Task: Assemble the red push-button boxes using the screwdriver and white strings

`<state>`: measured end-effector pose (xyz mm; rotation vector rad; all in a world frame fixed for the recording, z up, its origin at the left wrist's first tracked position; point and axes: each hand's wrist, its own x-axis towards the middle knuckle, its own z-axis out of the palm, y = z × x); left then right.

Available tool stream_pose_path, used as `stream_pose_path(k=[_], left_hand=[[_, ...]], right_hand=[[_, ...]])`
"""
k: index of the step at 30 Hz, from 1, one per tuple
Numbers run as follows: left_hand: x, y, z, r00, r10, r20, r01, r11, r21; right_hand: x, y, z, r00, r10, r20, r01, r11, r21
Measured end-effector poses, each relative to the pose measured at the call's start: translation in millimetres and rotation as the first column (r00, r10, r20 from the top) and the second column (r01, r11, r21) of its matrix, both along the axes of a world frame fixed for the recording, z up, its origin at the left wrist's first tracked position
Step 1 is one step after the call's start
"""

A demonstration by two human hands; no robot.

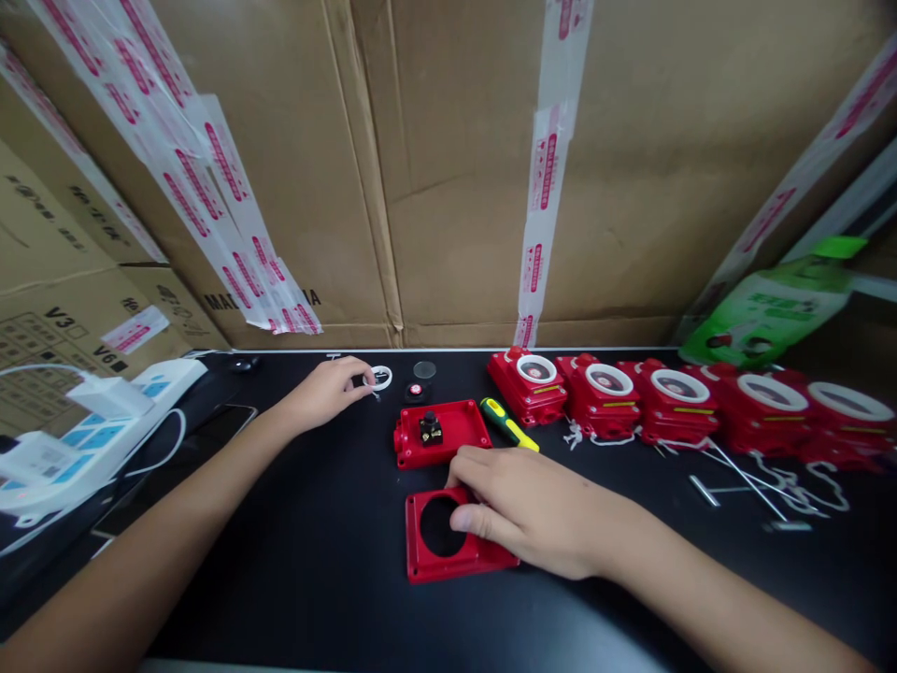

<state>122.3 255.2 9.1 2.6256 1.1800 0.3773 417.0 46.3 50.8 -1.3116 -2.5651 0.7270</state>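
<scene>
My left hand (331,391) pinches the near side of a white ring (382,385) at the back of the black table. My right hand (529,509) grips the upper right edge of a red cover (427,567) with a large round hole, which lies on the table; its thumb reaches over the hole. Just behind lies an open red box (463,425) with a small black switch block (431,428) inside. A small black piece (416,393) with a red and white centre and a clear disc (424,369) lie between the ring and the box.
A yellow-green screwdriver (508,425) lies right of the box. Several assembled red boxes (533,388) with white rings line the right side, near T-shaped metal rods (743,477) and a green bottle (777,308). Left is a power strip (77,439); cardboard (455,234) stands behind.
</scene>
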Motion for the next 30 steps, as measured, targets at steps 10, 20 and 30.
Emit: stream_pose_path(k=[10, 20, 30], left_hand=[[-4.3, -9.1, 12.8, 1.000, 0.015, -0.016, -0.016, 0.997, -0.078], [-17.0, -25.4, 23.4, 0.999, 0.002, -0.032, -0.007, 0.988, -0.157], [-6.9, -24.5, 3.2, 0.996, 0.074, 0.050, -0.071, 0.996, -0.049]], right_hand=[[-0.6, 1.1, -1.8, 1.000, -0.007, 0.000, 0.007, 1.000, -0.025], [-0.7, 1.4, -2.2, 1.000, -0.016, 0.003, 0.016, 1.000, -0.026], [-4.6, -1.9, 2.6, 0.987, -0.131, -0.095, 0.137, 0.989, 0.059]])
